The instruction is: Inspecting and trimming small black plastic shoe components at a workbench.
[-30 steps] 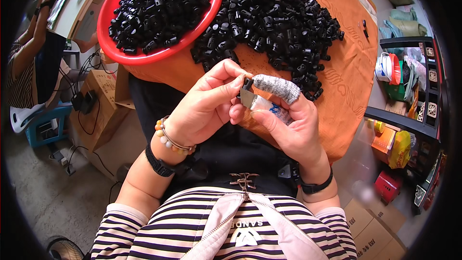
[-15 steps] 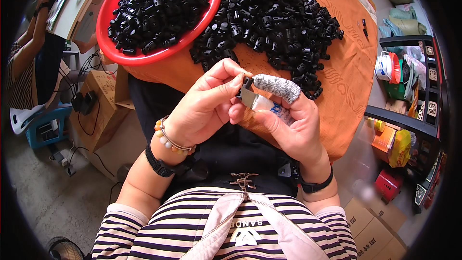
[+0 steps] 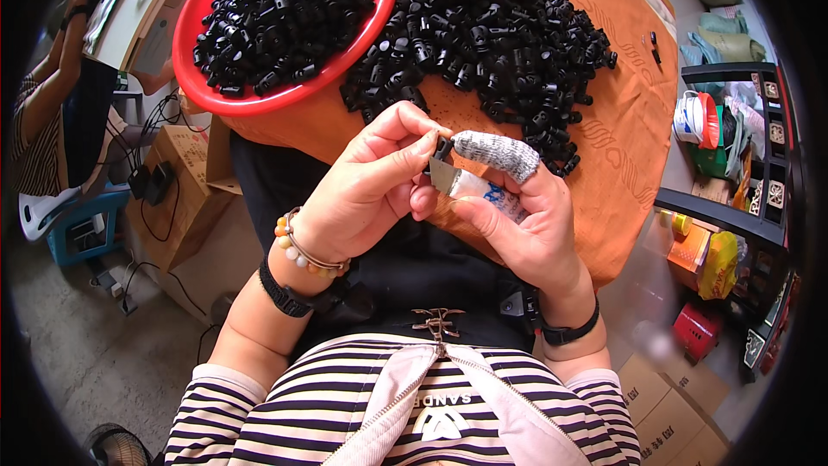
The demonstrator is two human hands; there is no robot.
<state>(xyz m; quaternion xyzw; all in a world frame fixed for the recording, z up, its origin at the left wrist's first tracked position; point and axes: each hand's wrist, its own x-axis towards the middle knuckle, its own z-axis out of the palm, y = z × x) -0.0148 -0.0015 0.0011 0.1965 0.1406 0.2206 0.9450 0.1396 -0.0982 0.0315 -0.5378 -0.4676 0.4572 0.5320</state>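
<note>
Pinched between the thumb and fingers of my left hand (image 3: 375,164) is a small black plastic part (image 3: 443,147). My right hand (image 3: 539,229) grips a short flat metal blade (image 3: 442,176) by its wrapped white handle (image 3: 479,191). The blade's edge meets or nearly meets the black part; the fingers hide the exact contact. A grey knitted sleeve (image 3: 496,154) covers my right index finger. Just beyond my hands, a loose heap of similar black parts (image 3: 492,52) lies on the orange tablecloth (image 3: 617,194). More of them fill a red basin (image 3: 246,107) at the far left.
Two slim dark pieces (image 3: 655,49) lie apart on the cloth at the right. A dark shelf rack (image 3: 724,223) with bags and tubs stands right of the table. At left are a cardboard box (image 3: 177,190), cables, a blue stool (image 3: 73,237) and another person's arm (image 3: 56,91).
Almost nothing differs. The blade has tilted slightly against the black part, and both hands stay in the same place with the same hold.
</note>
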